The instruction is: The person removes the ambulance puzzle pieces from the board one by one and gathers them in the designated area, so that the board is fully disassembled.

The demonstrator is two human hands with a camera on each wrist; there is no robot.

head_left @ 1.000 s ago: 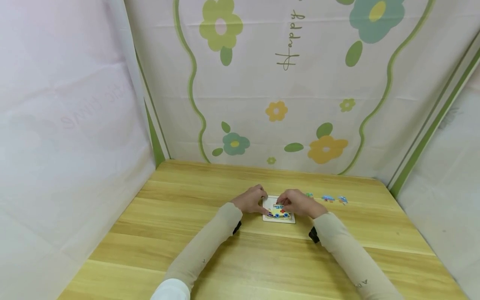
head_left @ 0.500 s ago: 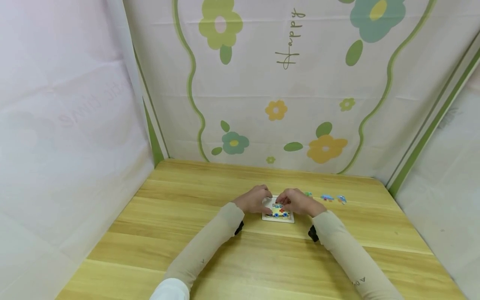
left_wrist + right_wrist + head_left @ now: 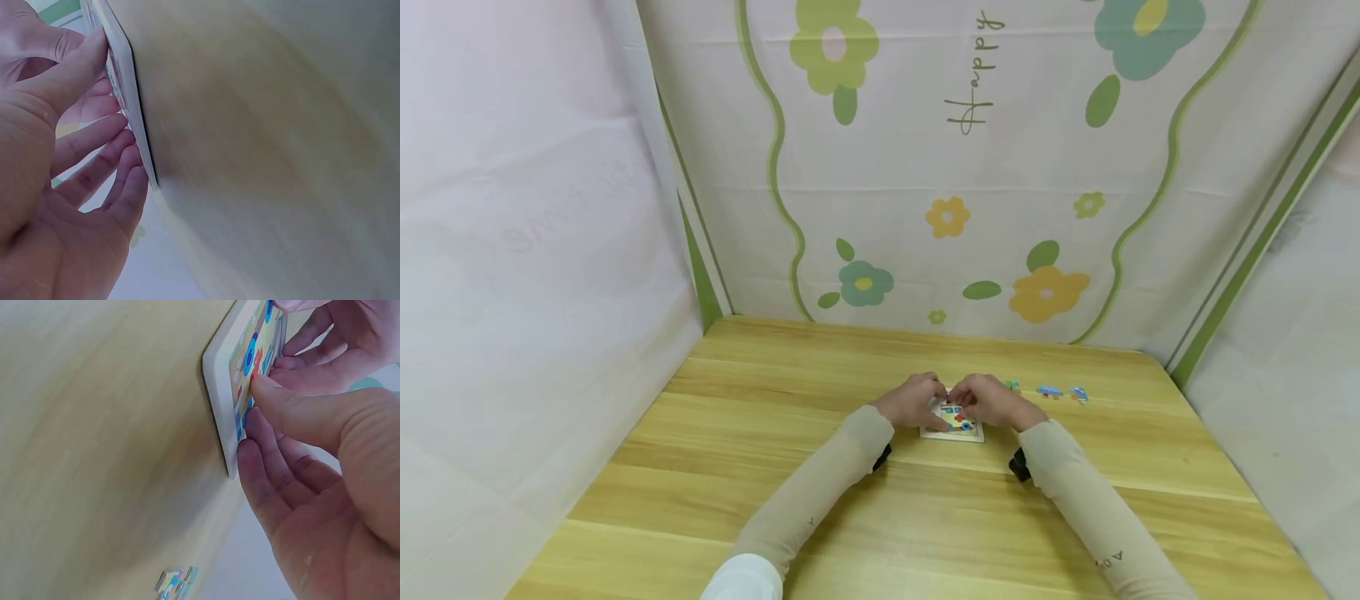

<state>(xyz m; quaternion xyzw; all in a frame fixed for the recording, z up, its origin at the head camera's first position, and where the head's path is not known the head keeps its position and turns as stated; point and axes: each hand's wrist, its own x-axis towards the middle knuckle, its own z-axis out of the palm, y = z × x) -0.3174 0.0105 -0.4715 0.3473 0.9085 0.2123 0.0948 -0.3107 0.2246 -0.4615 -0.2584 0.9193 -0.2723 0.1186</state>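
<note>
Fingers (image 3: 128,197) of my left hand (image 3: 912,402) bend against the edge of the puzzle board (image 3: 219,394) while that thumb lies over its face, so I hold the board between them. Across from it, my right hand (image 3: 996,402) has its thumb on the printed picture and its bent fingertips at the board's far edge; whether they pinch a piece there, I cannot tell. My two hands nearly meet over the board, which rests on the wooden table (image 3: 925,525), showing part of a yellow vehicle (image 3: 955,419) with blue wheels and a red cross.

Beyond my right hand some loose pieces lie on the table: a green one (image 3: 1012,385) close by my knuckles, then two mostly blue pieces (image 3: 1049,391) farther right. Behind my hands come a black device (image 3: 1018,465) at each wrist and my beige sleeves (image 3: 1097,500). Past the table's far edge hangs a pale cloth (image 3: 887,167) printed with green, teal and orange flowers and the word "Happy" turned sideways.
</note>
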